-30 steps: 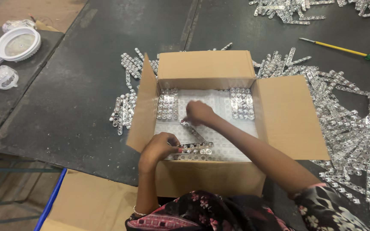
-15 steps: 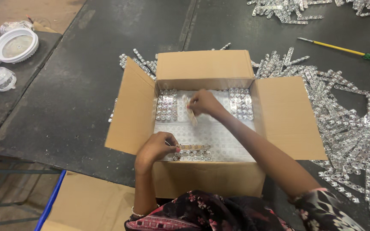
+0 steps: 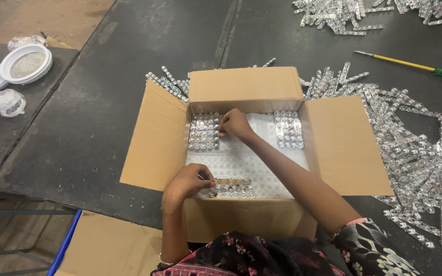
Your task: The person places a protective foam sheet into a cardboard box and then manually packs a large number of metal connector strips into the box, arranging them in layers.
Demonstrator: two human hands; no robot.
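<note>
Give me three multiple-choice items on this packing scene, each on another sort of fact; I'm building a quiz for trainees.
1. Where is the right hand?
A. beside the back-left stack of strips in the cardboard box
B. on the screwdriver
C. outside the box

2. What colour is the handle of the screwdriver?
A. red
B. green
C. blue

3. How are the box's flaps?
A. taped shut
C. folded open
B. cut off

Key: 1 A, its fingers meet that stack; 2 B, green end on a yellow shaft; 3 C, all spread outward. The left hand holds strips near the front.

R hand (image 3: 235,124) now at left strip stack (image 3: 203,132)
</note>
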